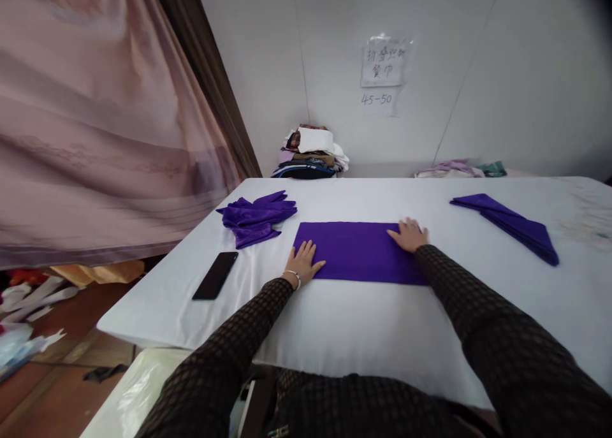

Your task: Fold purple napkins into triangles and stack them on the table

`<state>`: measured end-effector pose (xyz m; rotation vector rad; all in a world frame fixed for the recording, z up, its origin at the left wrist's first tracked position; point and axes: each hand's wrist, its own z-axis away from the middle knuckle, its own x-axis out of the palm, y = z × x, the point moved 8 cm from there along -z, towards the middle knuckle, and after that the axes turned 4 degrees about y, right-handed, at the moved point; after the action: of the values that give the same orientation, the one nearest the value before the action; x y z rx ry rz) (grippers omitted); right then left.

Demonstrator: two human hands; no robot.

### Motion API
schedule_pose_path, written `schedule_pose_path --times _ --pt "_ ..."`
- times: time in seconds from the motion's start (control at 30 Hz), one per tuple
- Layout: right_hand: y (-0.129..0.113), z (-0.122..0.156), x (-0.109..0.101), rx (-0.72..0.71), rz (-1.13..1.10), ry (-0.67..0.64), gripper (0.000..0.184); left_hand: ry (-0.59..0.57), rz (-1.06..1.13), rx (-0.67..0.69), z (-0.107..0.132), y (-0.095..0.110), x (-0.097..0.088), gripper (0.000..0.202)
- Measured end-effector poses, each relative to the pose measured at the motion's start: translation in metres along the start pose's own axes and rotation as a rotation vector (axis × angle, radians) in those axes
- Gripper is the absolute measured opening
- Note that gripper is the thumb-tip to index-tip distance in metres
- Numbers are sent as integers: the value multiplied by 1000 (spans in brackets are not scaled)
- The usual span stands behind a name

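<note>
A purple cloth (356, 250) lies folded into a flat rectangle on the white table (363, 323). My left hand (302, 261) rests flat on its left end, fingers stretched out, with a bracelet at the wrist. Over on the right part of the same cloth, my right hand (408, 234) presses down flat with its fingers spread. Neither hand holds anything.
A crumpled heap of purple cloths (255, 219) sits at the table's left. Folded purple cloths (514, 226) lie at the right. A black phone (215, 275) lies near the left edge. A pink curtain (95, 125) hangs at left; piled fabrics (310, 152) sit behind the table.
</note>
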<state>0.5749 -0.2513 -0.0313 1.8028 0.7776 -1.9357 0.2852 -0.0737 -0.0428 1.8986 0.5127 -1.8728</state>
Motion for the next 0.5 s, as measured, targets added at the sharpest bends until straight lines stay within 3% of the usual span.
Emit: schedule_pose_path --times 0.17,0.23,0.27,0.37,0.43,0.5 --pt "-170 75 2 -426 -249 108 68 -16 -17 -31 -1 -1 1 65" --pt "-210 99 13 -496 -341 88 67 -21 -41 -26 -4 -2 1 63" --pt "-217 106 18 -492 -354 88 67 -21 -50 -24 -5 -2 1 62" --pt "-199 112 25 -451 -324 95 67 -15 -59 -19 -6 -1 0 63" --pt "-160 107 24 -390 -271 82 69 -16 -59 -27 -5 -1 -1 65" --pt "-106 100 22 -294 -216 55 72 -25 -59 -36 -5 0 -1 66"
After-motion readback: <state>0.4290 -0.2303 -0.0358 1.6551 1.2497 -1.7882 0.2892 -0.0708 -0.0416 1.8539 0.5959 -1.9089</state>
